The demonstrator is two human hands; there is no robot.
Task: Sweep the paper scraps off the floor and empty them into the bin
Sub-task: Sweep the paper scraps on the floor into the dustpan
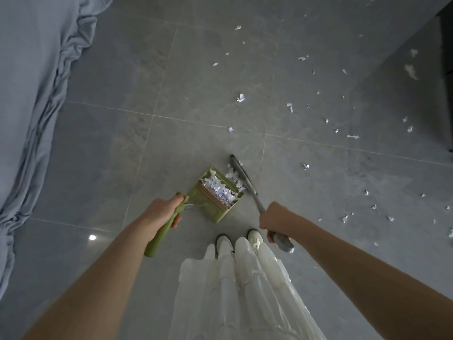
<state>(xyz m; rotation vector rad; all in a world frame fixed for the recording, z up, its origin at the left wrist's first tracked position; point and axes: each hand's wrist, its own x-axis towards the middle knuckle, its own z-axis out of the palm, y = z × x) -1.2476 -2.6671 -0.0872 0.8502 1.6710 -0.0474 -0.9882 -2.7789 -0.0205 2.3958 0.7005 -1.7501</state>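
Left hand [163,212] grasps a green dustpan [215,195] holding scraps; right hand [275,218] grasps a grey broom [245,180]. Paper scraps [353,136] litter the grey tiled floor [196,94]; blue bedding [31,94] lies left.

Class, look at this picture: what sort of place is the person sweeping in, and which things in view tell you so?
Probably a bedroom at home. Blue-grey bedding hangs in folds at the left, the floor is grey indoor tile, and the person uses a small household green dustpan and grey broom on scattered paper scraps.
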